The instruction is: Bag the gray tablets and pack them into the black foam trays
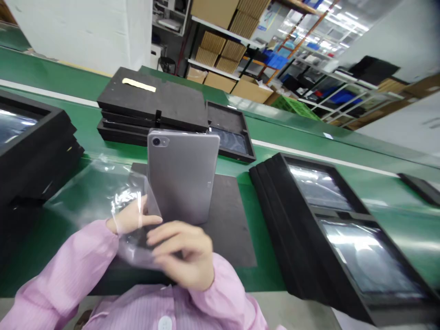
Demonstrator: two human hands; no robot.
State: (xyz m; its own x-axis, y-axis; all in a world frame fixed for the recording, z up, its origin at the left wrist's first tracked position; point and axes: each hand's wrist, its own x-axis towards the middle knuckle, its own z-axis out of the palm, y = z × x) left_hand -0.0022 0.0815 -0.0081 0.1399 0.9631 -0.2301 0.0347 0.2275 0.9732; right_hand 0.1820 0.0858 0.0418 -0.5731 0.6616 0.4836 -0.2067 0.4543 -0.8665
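A grey tablet (184, 176) stands upright in front of me, its back and camera lens facing the view. A clear plastic bag (132, 201) wraps around its lower left part. My left hand (129, 217) pinches the bag and the tablet's lower left edge. My right hand (182, 254) curls around the bottom of the tablet and the bag. Both wrists wear pink sleeves. Under the tablet lies a dark foam mat (227, 220) on the green belt.
Black foam trays (343, 220) with bagged tablets stand at the right. A stack of black trays (151, 107) sits behind, another black tray stack (30, 142) at the left. The green conveyor (309, 137) runs across. Shelves with cardboard boxes (220, 50) fill the background.
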